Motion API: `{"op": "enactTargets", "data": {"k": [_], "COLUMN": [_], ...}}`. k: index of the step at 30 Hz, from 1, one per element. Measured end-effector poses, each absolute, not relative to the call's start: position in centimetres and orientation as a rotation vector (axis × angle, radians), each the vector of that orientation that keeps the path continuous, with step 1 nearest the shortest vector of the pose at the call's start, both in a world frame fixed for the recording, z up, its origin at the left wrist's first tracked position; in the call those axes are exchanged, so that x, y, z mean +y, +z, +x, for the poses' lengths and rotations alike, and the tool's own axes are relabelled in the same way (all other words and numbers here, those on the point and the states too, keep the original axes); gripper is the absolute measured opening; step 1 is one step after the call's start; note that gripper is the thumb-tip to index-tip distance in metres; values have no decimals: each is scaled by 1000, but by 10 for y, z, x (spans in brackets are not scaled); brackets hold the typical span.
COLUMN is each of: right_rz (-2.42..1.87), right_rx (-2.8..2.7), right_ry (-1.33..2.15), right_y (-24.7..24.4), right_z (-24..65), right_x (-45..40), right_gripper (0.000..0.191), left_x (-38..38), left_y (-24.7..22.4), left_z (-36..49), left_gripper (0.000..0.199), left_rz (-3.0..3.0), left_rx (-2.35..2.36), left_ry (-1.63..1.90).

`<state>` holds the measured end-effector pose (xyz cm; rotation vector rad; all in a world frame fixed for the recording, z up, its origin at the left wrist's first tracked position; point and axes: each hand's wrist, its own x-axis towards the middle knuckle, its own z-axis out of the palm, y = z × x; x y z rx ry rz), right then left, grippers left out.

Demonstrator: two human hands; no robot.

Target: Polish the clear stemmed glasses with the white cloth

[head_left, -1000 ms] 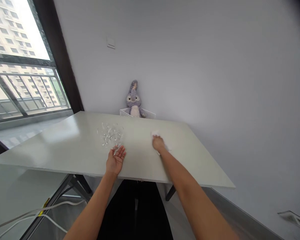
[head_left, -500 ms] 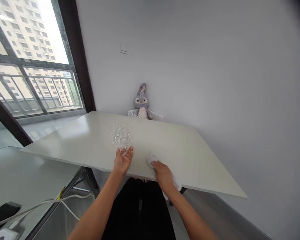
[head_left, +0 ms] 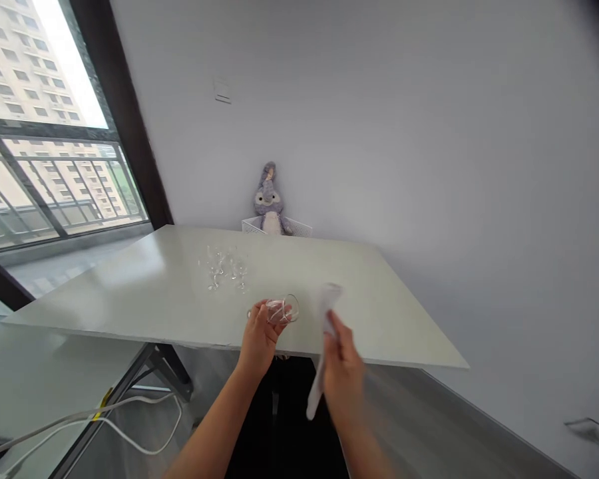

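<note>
A clear stemmed glass (head_left: 283, 310) is tipped on its side in my left hand (head_left: 261, 336), its mouth facing right. My left fingers are closed around its lower part, above the table's front edge. To the right, my right hand (head_left: 343, 362) grips a white cloth (head_left: 324, 313); one end sticks up above the fingers and the other hangs down below. Both the hand and the cloth are a little blurred. Several more clear glasses (head_left: 227, 267) stand in a group on the white table (head_left: 154, 293), beyond my left hand.
A grey plush rabbit (head_left: 269, 203) sits in a white basket (head_left: 299, 228) behind the table's far edge, by the wall. At the lower left is a second table (head_left: 44, 366) with white cables (head_left: 124, 406). A window (head_left: 54, 179) is on the left.
My left hand has lifted a glass away from the group and tilted it sideways, moving right. My right hand has raised the cloth off the tabletop. The view has shifted slightly right.
</note>
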<state>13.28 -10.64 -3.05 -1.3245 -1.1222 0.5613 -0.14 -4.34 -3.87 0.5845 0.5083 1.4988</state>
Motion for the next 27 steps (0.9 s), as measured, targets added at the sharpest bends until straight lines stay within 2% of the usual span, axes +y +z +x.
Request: {"op": "enactTargets", "data": {"k": [4,8,12,20,27], "right_rz": [-1155,-958,-734,-797,-909], "right_rx": [-1380,-1167,-902,-595,-410], "right_ry": [721,1111,1397,1468,1193], "right_y": [-36,-35,-22,-34,-38], "right_z": [102,104,114,127,133], "right_x": [-109,-104,-97,-78,-78], "right_gripper": [42,44,37,38,30], "left_x": [-51,-52,-50,-44,-48], "left_y": [-37,-37,-41,-48,-50], "left_z": [4,0,-1,-5,-5], "left_gripper": [20,23,27,36,32], "left_rz": [744,845,974,1277,1055], "left_rx": [564,617,648,612,668], "left_ry": [1493,1495,1480,1510,1542]}}
